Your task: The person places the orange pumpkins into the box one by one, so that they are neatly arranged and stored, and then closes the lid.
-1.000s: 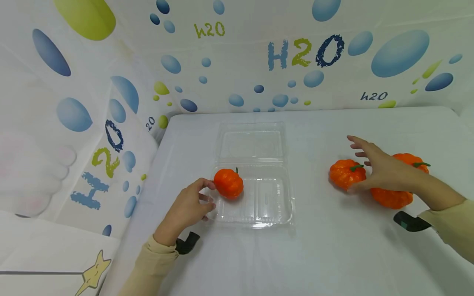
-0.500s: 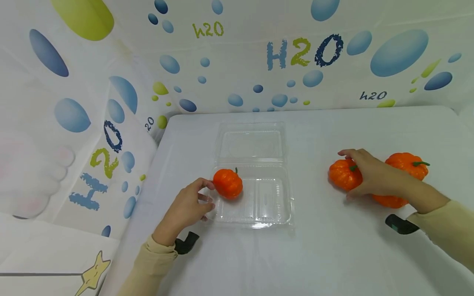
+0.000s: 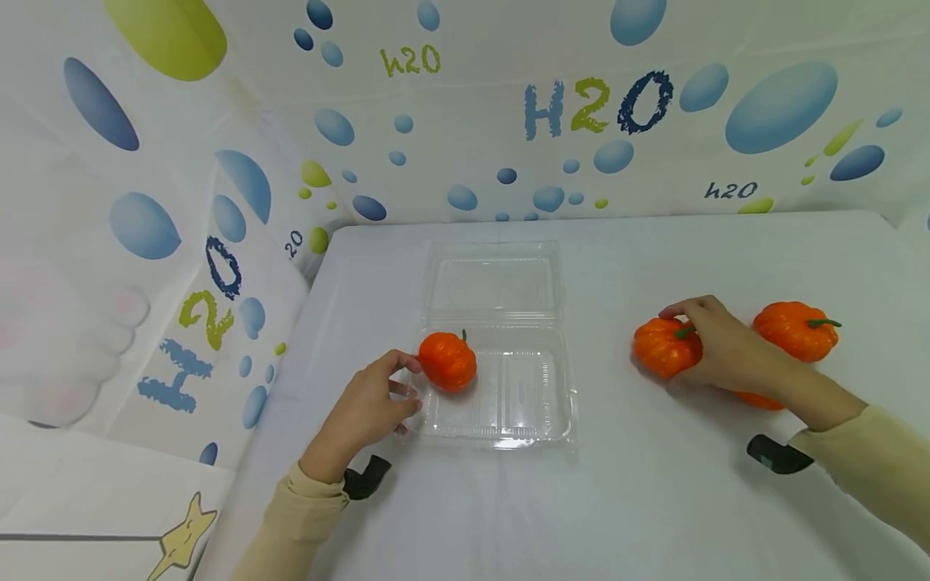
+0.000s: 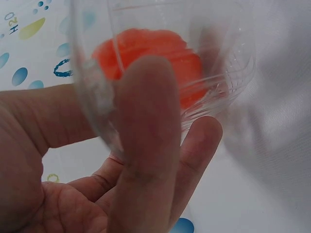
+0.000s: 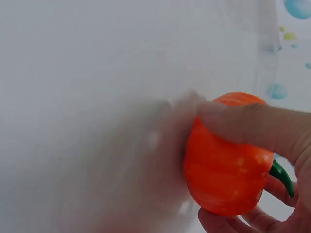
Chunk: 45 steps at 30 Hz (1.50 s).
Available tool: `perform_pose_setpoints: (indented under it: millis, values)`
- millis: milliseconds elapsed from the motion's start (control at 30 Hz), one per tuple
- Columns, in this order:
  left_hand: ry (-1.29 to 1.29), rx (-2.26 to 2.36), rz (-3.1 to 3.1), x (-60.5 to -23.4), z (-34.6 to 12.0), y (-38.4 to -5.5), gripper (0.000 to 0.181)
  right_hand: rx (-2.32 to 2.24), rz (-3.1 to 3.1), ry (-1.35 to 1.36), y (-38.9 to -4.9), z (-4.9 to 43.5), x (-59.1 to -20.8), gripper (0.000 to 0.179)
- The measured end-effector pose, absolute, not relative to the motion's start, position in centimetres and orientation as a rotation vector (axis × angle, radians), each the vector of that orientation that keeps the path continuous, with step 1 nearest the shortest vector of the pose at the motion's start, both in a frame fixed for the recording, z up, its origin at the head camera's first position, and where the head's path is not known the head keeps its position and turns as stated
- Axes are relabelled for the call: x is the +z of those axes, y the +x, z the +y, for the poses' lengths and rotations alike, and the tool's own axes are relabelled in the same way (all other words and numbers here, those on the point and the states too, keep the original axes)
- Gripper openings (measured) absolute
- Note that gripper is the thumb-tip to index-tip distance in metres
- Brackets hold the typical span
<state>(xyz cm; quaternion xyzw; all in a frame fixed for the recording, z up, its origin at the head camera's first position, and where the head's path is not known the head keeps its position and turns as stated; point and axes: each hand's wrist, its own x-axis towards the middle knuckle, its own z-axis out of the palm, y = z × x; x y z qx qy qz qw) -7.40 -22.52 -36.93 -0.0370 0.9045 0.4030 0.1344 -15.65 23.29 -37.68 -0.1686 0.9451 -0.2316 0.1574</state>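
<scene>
At the left side of an open clear plastic clamshell container [image 3: 538, 395], my left hand [image 3: 370, 403] holds the edge, its fingers curved at the wall; in the left wrist view a finger [image 4: 148, 121] lies in front of the plastic. A small orange pumpkin [image 3: 447, 361] with a green stem sits inside the container's left part. Over on the right, my right hand [image 3: 726, 347] grips another small orange pumpkin [image 3: 664, 349]. Its thumb [image 5: 243, 121] lies across one side of that pumpkin and fingertips curl under the other in the right wrist view.
Behind my right hand, an orange pumpkin [image 3: 795, 331] rests on the white-covered table [image 3: 617, 500]. Another pumpkin [image 3: 761, 400] is mostly hidden under the right forearm. The container's lid [image 3: 494, 278] lies folded back toward the patterned wall sheet [image 3: 465, 121].
My right hand has come down onto the leftmost of the right-side pumpkins, closed around it and shifted it slightly left. My left hand and the container have stayed in place.
</scene>
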Motion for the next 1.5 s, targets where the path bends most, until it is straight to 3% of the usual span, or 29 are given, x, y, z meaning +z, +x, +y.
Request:
perform_pose_setpoints:
  millis: [233, 633, 1000, 1500]
  values:
    - [-0.108, 1.173, 2.623, -36.9, -22.5, -7.4, 0.038, -0.904, 2.594, -0.459, -15.2, 22.1, -37.0, 0.082]
    - [-0.108, 1.165, 2.628, -36.8, -22.5, -7.3, 0.038, -1.404, 2.359, -0.337, -13.7, 18.7, -35.1, 0.095]
    - [-0.118, 1.172, 2.623, -36.8, -22.5, -7.3, 0.04, -1.546, 2.347, -0.459, -12.4, 15.3, -34.4, 0.051]
    - [-0.119, 1.165, 2.627, -36.9, -22.5, -7.1, 0.04, -1.628, 2.305, -0.565, -12.5, 12.0, -35.8, 0.038]
